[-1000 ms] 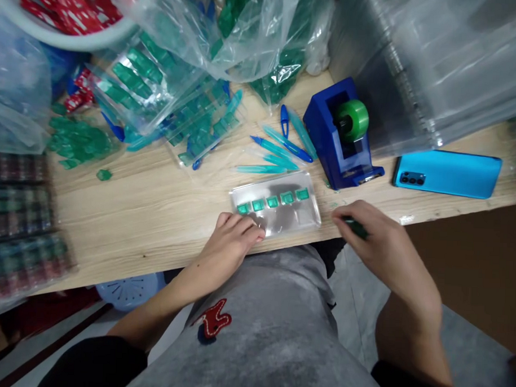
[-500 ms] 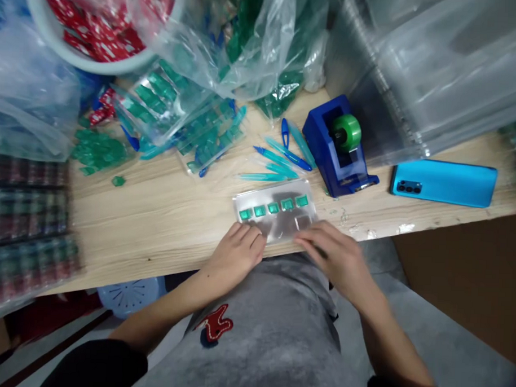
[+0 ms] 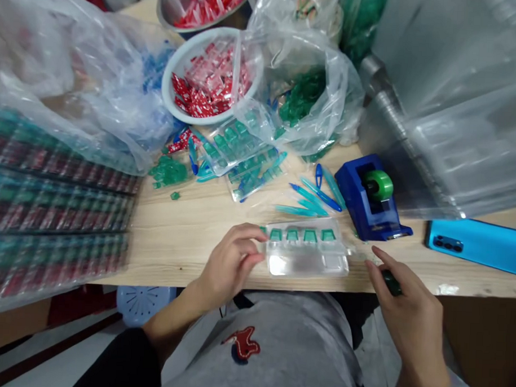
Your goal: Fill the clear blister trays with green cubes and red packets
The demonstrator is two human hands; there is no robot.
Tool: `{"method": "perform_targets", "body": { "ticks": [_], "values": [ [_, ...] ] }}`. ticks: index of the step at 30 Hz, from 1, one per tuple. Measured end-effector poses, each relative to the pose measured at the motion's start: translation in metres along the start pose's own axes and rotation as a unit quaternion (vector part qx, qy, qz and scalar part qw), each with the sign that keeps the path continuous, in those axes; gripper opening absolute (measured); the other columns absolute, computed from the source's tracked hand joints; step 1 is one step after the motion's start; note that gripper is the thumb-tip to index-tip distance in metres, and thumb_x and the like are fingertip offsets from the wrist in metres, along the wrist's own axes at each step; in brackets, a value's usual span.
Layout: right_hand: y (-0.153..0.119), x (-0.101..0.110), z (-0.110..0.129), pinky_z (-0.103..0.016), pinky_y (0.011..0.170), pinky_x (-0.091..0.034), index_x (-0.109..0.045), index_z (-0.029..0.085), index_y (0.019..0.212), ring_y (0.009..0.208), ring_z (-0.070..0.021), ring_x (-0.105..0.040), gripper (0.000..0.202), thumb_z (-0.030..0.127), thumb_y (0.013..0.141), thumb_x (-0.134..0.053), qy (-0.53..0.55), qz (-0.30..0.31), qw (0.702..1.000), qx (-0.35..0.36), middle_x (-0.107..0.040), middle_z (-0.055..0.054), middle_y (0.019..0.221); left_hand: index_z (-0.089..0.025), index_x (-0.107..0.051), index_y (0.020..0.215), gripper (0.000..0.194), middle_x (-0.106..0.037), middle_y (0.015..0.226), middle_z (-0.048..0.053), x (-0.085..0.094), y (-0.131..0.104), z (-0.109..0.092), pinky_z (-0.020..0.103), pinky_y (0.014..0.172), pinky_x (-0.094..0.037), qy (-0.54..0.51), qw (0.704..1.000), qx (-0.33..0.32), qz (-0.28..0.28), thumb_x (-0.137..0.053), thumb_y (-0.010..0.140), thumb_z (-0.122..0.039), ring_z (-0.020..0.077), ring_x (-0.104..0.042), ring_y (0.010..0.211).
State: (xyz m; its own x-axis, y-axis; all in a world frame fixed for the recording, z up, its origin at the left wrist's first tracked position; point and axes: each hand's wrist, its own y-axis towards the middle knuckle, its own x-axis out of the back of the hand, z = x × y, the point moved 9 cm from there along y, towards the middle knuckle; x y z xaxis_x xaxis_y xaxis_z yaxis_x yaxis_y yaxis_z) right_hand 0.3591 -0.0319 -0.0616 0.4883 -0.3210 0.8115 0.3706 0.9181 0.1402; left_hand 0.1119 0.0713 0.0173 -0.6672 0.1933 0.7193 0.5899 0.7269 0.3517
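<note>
A clear plastic blister tray point(image 3: 295, 262) lies near the table's front edge, a row of green pieces point(image 3: 309, 236) in its upper compartments. My left hand point(image 3: 232, 263) holds the tray's left end between thumb and fingers, hiding part of the leftmost piece. To the right of the tray, my right hand point(image 3: 410, 312) hovers at the table edge. Its thumb and forefinger are apart, while the other fingers curl round a small dark green thing point(image 3: 392, 282) whose kind is not clear.
A blue tape dispenser point(image 3: 365, 203) and a blue phone point(image 3: 480, 246) stand to the right. Behind the tray lie turquoise and blue pens point(image 3: 312, 195). Farther back are a bowl point(image 3: 170, 97) of red packets and plastic bags point(image 3: 305, 54). Stacked filled packs point(image 3: 71, 204) occupy the left.
The view has shifted, showing more of the table's back. My left hand has gone from lying on the tray's lower corner to its left end. My right hand has moved off rightward.
</note>
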Motion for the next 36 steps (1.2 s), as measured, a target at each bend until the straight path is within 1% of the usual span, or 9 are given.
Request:
{"method": "perform_targets", "body": {
  "ticks": [4,9,14,16,19,24,27,31,36],
  "values": [
    [0.0,0.004,-0.003,-0.032,0.07,-0.051,-0.069,0.023,0.113,0.076,-0.0204,-0.069,0.029,0.041,0.094,-0.057,0.006,-0.003,1.0,-0.017,-0.071,-0.004,0.086,-0.02,-0.045,0.077,0.031,-0.067,0.091,-0.001,0.063,0.002,0.013,0.037,0.077,-0.055,0.086,0.984,0.032,-0.151,-0.039,0.104,-0.035,0.0132,-0.067,0.089],
    [0.002,0.008,-0.006,-0.034,0.069,-0.051,-0.069,0.025,0.083,0.075,-0.0225,-0.068,0.025,0.045,0.091,-0.058,0.066,-0.009,0.997,-0.045,-0.071,-0.003,0.081,-0.02,-0.044,0.09,0.025,-0.062,0.101,-0.003,0.128,0.019,0.05,0.048,0.084,-0.048,0.261,0.906,0.004,-0.334,-0.037,0.105,-0.038,0.0132,-0.062,0.1],
    [-0.004,-0.007,-0.018,-0.03,0.056,-0.052,-0.072,0.025,0.097,0.062,-0.0191,-0.065,0.029,0.05,0.084,-0.064,0.226,0.026,0.958,-0.177,-0.067,-0.003,0.07,-0.021,-0.049,0.088,0.041,-0.062,0.097,-0.003,0.103,0.067,0.146,0.041,0.088,-0.052,0.281,0.923,0.001,-0.261,-0.029,0.103,-0.053,0.0103,-0.063,0.099],
    [-0.008,-0.021,-0.012,-0.028,0.056,-0.055,-0.07,0.026,0.106,0.067,-0.0185,-0.067,0.03,0.045,0.083,-0.067,0.365,0.053,0.904,-0.217,-0.071,-0.005,0.082,-0.021,-0.051,0.087,0.037,-0.062,0.097,-0.005,0.086,0.077,0.173,0.04,0.09,-0.053,0.277,0.936,0.013,-0.218,-0.036,0.103,-0.052,0.0096,-0.064,0.1],
    [-0.014,-0.045,0.014,-0.025,0.057,-0.056,-0.069,0.031,0.112,0.077,-0.0176,-0.071,0.028,0.034,0.084,-0.065,0.536,0.117,0.796,-0.255,-0.074,-0.006,0.1,-0.025,-0.054,0.097,0.025,-0.061,0.107,-0.006,0.077,0.073,0.185,0.049,0.105,-0.047,0.267,0.941,0.038,-0.202,-0.047,0.1,-0.049,0.0133,-0.059,0.113],
    [-0.009,-0.066,0.057,-0.037,0.087,-0.06,-0.066,0.027,0.116,0.097,-0.02,-0.073,0.038,0.019,0.079,-0.06,0.624,0.182,0.708,-0.278,-0.073,-0.007,0.117,-0.021,-0.052,0.116,0.022,-0.056,0.121,-0.002,0.072,0.045,0.132,0.051,0.109,-0.042,0.204,0.95,0.046,-0.234,-0.047,0.102,-0.037,0.0185,-0.053,0.124],
    [-0.003,-0.069,0.077,-0.044,0.102,-0.054,-0.064,0.025,0.12,0.11,-0.0216,-0.069,0.043,0.015,0.078,-0.057,0.659,0.2,0.673,-0.268,-0.069,-0.008,0.126,-0.023,-0.059,0.112,0.019,-0.062,0.115,-0.002,0.036,0.034,0.077,0.047,0.105,-0.046,0.053,0.99,0.053,-0.117,-0.042,0.102,-0.02,0.017,-0.058,0.116],
    [0.001,-0.063,0.099,-0.044,0.107,-0.05,-0.065,0.029,0.121,0.115,-0.0192,-0.068,0.046,0.009,0.08,-0.054,0.71,0.217,0.624,-0.242,-0.07,-0.003,0.126,-0.027,-0.059,0.114,0.021,-0.063,0.118,0.002,-0.018,0.022,0.001,0.041,0.096,-0.052,-0.055,0.997,0.008,0.059,-0.05,0.098,-0.017,0.0187,-0.059,0.112],
    [-0.006,-0.065,0.104,-0.044,0.113,-0.043,-0.065,0.036,0.124,0.12,-0.0179,-0.064,0.051,0.008,0.082,-0.058,0.735,0.229,0.588,-0.249,-0.07,0.002,0.125,-0.021,-0.052,0.123,0.03,-0.058,0.125,0.01,-0.043,0.024,-0.023,0.042,0.1,-0.048,-0.049,0.992,-0.028,0.117,-0.058,0.094,-0.019,0.0224,-0.054,0.12]
  ]
}}
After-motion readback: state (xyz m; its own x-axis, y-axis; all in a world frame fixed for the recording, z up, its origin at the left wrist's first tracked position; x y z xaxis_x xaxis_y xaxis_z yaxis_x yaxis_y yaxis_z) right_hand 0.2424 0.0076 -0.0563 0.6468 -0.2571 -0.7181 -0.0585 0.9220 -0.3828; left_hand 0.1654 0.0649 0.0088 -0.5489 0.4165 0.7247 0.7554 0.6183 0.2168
